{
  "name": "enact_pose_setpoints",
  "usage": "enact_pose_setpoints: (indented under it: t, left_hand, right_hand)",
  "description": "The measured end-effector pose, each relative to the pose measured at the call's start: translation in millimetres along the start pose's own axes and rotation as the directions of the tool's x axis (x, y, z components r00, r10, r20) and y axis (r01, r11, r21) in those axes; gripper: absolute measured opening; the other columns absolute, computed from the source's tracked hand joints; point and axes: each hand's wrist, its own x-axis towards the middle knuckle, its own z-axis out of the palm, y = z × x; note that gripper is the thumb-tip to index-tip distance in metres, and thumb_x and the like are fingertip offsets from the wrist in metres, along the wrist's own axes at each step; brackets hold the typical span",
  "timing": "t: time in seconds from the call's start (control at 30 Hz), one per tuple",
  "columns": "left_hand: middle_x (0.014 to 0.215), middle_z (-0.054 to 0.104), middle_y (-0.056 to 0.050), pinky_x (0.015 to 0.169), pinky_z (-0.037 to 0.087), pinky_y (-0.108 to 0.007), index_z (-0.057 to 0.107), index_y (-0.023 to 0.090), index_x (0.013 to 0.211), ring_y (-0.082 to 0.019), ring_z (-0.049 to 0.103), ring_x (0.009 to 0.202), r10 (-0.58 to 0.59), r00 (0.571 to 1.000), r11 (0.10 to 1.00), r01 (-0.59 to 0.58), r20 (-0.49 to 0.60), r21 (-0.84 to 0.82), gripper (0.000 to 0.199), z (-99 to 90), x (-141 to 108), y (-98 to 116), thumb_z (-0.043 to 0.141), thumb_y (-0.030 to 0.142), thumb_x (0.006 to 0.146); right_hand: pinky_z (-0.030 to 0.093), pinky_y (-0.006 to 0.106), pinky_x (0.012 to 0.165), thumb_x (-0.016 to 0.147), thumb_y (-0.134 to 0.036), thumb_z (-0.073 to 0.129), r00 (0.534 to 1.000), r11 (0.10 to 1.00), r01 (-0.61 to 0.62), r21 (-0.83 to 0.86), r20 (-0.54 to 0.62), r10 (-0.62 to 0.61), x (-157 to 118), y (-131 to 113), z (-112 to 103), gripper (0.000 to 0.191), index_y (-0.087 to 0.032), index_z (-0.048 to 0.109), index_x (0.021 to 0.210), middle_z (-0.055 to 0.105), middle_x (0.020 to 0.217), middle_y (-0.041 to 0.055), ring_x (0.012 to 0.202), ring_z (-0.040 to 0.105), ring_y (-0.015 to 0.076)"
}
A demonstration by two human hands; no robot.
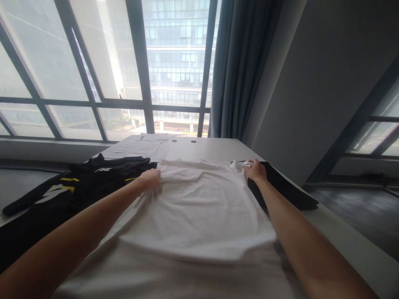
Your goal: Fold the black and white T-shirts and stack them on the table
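Observation:
A white T-shirt (202, 207) lies spread over the table, its lower part running toward me and out of the bottom of the view. At its far left side, my left hand (151, 179) is closed on the cloth by a sleeve that lies folded inward across the shirt. On the far right, my right hand (257, 170) pinches the other sleeve, which is bunched up near the fingers. Soft wrinkles cross the middle of the shirt.
Left of the shirt lies a black garment (102, 182) with yellow and white markings. Dark folded cloth (286, 187) rests under and beyond my right hand. Paper sheets (137, 145) lie on the white table (215, 145) at the back, near two round holes. Windows and a curtain (241, 70) stand behind.

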Motion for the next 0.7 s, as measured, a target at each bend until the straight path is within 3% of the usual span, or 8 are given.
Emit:
enact_pose_setpoints:
  t: [0.2, 0.27, 0.33, 0.37, 0.43, 0.53, 0.6, 0.7]
  left_hand:
    - [0.116, 0.068, -0.022, 0.083, 0.055, -0.035, 0.067, 0.01, 0.115, -0.033, 0.068, 0.106, -0.055, 0.997, 0.998, 0.056, -0.057, 0.001, 0.038, 2.2, -16, 7, 0.059, 0.015, 0.077]
    - [0.114, 0.069, -0.022, 0.084, 0.055, -0.037, 0.068, 0.01, 0.113, -0.034, 0.068, 0.105, -0.053, 0.995, 0.999, 0.053, -0.082, 0.002, 0.036, 6.9, -19, 10, 0.057, 0.016, 0.079]
    - [0.113, 0.069, -0.022, 0.084, 0.054, -0.039, 0.069, 0.011, 0.111, -0.035, 0.068, 0.104, -0.032, 0.992, 0.999, 0.032, -0.124, 0.005, 0.033, 12.8, -20, 12, 0.055, 0.018, 0.082]
    - [0.113, 0.069, -0.021, 0.084, 0.054, -0.04, 0.069, 0.011, 0.11, -0.035, 0.068, 0.103, -0.022, 0.989, 1.0, 0.022, -0.149, 0.003, 0.032, 15.9, -19, 12, 0.053, 0.02, 0.084]
    - [0.112, 0.07, -0.02, 0.083, 0.053, -0.04, 0.071, 0.013, 0.107, -0.035, 0.068, 0.102, -0.023, 0.979, 1.0, 0.019, -0.201, -0.023, 0.032, 22.2, -18, 11, 0.05, 0.028, 0.089]
    - [0.108, 0.07, -0.018, 0.084, 0.053, -0.04, 0.072, 0.016, 0.101, -0.033, 0.068, 0.101, -0.092, 0.964, 0.99, 0.062, -0.249, -0.127, 0.044, 31.3, -15, 8, 0.038, 0.044, 0.096]
    - [0.108, 0.07, -0.015, 0.084, 0.052, -0.038, 0.072, 0.018, 0.098, -0.031, 0.068, 0.1, -0.143, 0.948, 0.976, 0.088, -0.286, -0.197, 0.054, 37.4, -14, 5, 0.028, 0.048, 0.099]
    - [0.109, 0.068, -0.012, 0.084, 0.051, -0.036, 0.071, 0.021, 0.099, -0.027, 0.068, 0.098, -0.146, 0.925, 0.966, 0.057, -0.35, -0.252, 0.057, 45.6, -13, 1, 0.022, 0.048, 0.101]
  right_hand:
    - [0.041, 0.053, 0.097, 0.086, -0.021, 0.051, 0.986, 0.971, -0.096, -0.217, -0.155, 0.063, -12, 0, -13, 0.048, -0.007, 0.052, 0.132, 0.053, 0.131, 0.0283, 0.12, 0.053, 0.0399]
    - [0.04, 0.054, 0.098, 0.088, -0.019, 0.047, 0.987, 0.95, -0.006, -0.312, -0.152, -0.043, -23, -16, -14, 0.044, -0.005, 0.054, 0.129, 0.052, 0.132, 0.0295, 0.122, 0.05, 0.0405]
    - [0.04, 0.05, 0.099, 0.09, -0.018, 0.044, 0.975, 0.921, 0.191, -0.338, -0.046, -0.219, -38, -43, -10, 0.04, -0.009, 0.059, 0.126, 0.053, 0.132, 0.0253, 0.122, 0.05, 0.0367]
    - [0.041, 0.046, 0.1, 0.089, -0.019, 0.046, 0.949, 0.894, 0.315, -0.317, 0.074, -0.308, -46, -60, -6, 0.038, -0.013, 0.061, 0.124, 0.055, 0.132, 0.0217, 0.121, 0.051, 0.034]
    - [0.042, 0.036, 0.101, 0.088, -0.027, 0.055, 0.823, 0.808, 0.552, -0.208, 0.289, -0.488, -66, -95, 6, 0.038, -0.019, 0.063, 0.124, 0.057, 0.132, 0.0139, 0.119, 0.054, 0.0281]
    - [0.043, 0.03, 0.098, 0.083, -0.03, 0.065, 0.657, 0.706, 0.705, -0.065, 0.435, -0.616, -94, -143, 28, 0.04, -0.028, 0.065, 0.123, 0.058, 0.134, 0.0058, 0.118, 0.056, 0.024]
    - [0.044, 0.029, 0.096, 0.086, -0.026, 0.061, 0.626, 0.677, 0.735, -0.048, 0.432, -0.649, -105, -166, 40, 0.035, -0.027, 0.066, 0.12, 0.06, 0.13, 0.0062, 0.117, 0.057, 0.0239]
    - [0.044, 0.031, 0.094, 0.091, -0.019, 0.051, 0.645, 0.669, 0.739, -0.084, 0.379, -0.664, -108, -185, 49, 0.025, -0.022, 0.07, 0.108, 0.065, 0.119, 0.0104, 0.113, 0.059, 0.0252]
